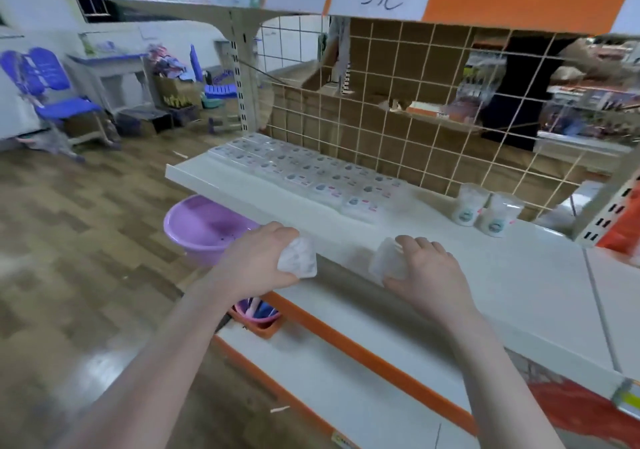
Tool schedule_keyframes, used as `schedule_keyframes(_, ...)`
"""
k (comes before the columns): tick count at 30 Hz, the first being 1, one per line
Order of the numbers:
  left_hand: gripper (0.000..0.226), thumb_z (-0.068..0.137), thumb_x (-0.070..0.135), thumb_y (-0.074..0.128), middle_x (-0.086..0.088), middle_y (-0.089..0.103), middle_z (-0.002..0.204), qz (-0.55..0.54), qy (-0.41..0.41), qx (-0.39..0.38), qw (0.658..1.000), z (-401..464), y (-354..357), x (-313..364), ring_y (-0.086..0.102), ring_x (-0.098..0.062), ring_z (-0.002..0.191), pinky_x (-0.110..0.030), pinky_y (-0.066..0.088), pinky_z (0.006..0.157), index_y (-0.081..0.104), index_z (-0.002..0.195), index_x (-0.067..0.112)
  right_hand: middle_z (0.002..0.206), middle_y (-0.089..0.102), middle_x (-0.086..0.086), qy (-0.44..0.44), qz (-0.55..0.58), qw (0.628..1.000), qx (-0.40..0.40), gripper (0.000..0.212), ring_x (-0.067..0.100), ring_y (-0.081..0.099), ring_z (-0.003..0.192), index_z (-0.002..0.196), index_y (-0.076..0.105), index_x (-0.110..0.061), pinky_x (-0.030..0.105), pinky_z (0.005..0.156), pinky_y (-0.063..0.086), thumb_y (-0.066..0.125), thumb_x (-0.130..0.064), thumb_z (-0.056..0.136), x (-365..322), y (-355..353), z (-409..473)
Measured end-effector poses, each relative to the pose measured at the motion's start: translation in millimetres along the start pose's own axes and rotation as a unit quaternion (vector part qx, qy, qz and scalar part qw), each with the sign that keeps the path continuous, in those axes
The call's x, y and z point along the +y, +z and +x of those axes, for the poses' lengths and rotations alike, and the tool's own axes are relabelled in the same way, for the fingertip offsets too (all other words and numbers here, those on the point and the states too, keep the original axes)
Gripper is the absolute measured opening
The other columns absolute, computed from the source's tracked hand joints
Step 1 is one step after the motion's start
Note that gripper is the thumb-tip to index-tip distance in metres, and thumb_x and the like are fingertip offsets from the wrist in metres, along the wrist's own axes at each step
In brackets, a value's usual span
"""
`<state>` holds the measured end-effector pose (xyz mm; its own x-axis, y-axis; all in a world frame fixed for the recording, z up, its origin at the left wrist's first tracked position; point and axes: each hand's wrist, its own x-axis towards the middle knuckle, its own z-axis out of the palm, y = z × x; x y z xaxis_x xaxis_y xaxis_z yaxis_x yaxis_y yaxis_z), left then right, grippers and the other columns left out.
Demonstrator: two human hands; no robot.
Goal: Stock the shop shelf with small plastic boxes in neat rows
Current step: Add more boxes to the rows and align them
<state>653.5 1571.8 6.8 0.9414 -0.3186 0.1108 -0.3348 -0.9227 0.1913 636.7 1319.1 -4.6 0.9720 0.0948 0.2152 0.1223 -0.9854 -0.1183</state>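
I see my left hand (263,258) curled round a small clear plastic box (298,258), held just off the near edge of the white shelf (450,275). My right hand (427,268) has its fingers (420,246) and thumb closed on a second clear box (388,261), right at that same front lip. Both boxes are blurred, so I can't tell whether the right one touches the shelf.

On the far left of the shelf lie the stocked rows of boxes (304,174), flat and packed edge to edge, running from the shelf's left end toward the middle along the wire grid back (398,102). Two upright clear tubs (485,207) stand touching each other at the far right. Between the rows and the tubs, and along the whole near strip in front of the rows, I see bare white shelf.

A purple basin (201,230) sits below the shelf's left end, near my left wrist. Beneath is a lower shelf with an orange edge (363,355).
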Motion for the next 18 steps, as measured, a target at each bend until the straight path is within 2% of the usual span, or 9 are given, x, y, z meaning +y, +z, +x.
schedule_keyframes(6,0.072,0.074,0.043,0.070,0.001,0.049,0.132,-0.019,-0.021,0.021,0.999,24,-10,-80,0.047,-0.018,0.120,-0.029,0.039,0.097,0.043,0.137,0.021,0.124,0.053,0.003,-0.022,-0.004,1.000,-0.008,0.060,0.024,0.046,0.115,0.131,0.040,-0.020,0.031,0.092,0.036,0.059,-0.043,0.079,-60,17,58)
schedule_keyframes(13,0.073,0.076,0.040,0.072,0.000,0.051,0.132,-0.008,-0.045,0.026,0.999,74,-20,-171,0.047,-0.017,0.121,-0.030,0.040,0.097,0.043,0.139,0.018,0.134,0.047,0.008,-0.040,0.031,0.999,-0.013,0.067,0.027,0.040,0.123,0.139,0.033,-0.019,0.035,0.098,0.033,0.057,-0.039,0.081,-120,58,157)
schedule_keyframes(18,0.072,0.076,0.033,0.073,0.000,0.049,0.129,-0.010,-0.076,0.004,0.997,106,-39,-232,0.047,-0.018,0.120,-0.035,0.041,0.095,0.041,0.139,0.018,0.133,0.047,0.009,-0.049,0.084,0.995,-0.029,0.075,0.027,0.041,0.123,0.144,0.025,-0.022,0.034,0.099,0.032,0.059,-0.038,0.079,-172,79,223)
